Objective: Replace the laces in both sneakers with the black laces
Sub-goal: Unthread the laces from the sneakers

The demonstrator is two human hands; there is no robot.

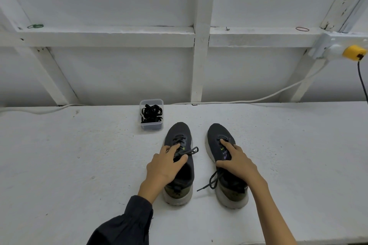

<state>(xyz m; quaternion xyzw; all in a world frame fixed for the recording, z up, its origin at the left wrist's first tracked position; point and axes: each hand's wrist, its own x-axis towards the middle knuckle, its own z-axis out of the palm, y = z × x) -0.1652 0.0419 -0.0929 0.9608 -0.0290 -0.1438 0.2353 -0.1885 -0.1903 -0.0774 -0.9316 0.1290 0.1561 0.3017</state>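
Starting at the left of the white table (79, 155), nothing lies there that belongs to the job. The first task item stands at about 11 o'clock from the pair of shoes: a small clear container (151, 127) holding the black laces (151, 113) in a tangled bundle. None of them has been drawn out, so the new laces look untouched.

Next comes the left sneaker (179, 131), toe at 12 o'clock and heel at 6. Its dark old lace (192, 151) is threaded through the eyelets, and a loop pokes out toward 3 o'clock. The left hand (165, 165) lies over the tongue, with forefinger and thumb on either side of the point where that loop emerges. Whether they pinch the lace or merely rest on it cannot be told.

Just beside it, parallel and apart, sits the right sneaker (216, 133), toe also at 12 o'clock. It too carries its old lace (213, 180), which hangs loose over the inner side toward 8 o'clock, its tip on the table between the two heels. The right hand (238, 162) is spread flat across the throat, relaxed and grasping nothing. Its forefinger is stretched up onto the upper crossings and its thumb is out on the inner edge.

By my reading the task is at its very beginning. At most the knots are loosened. Both old laces have yet to be pulled out eyelet by eyelet, and both sneakers have yet to be relaced from the container.
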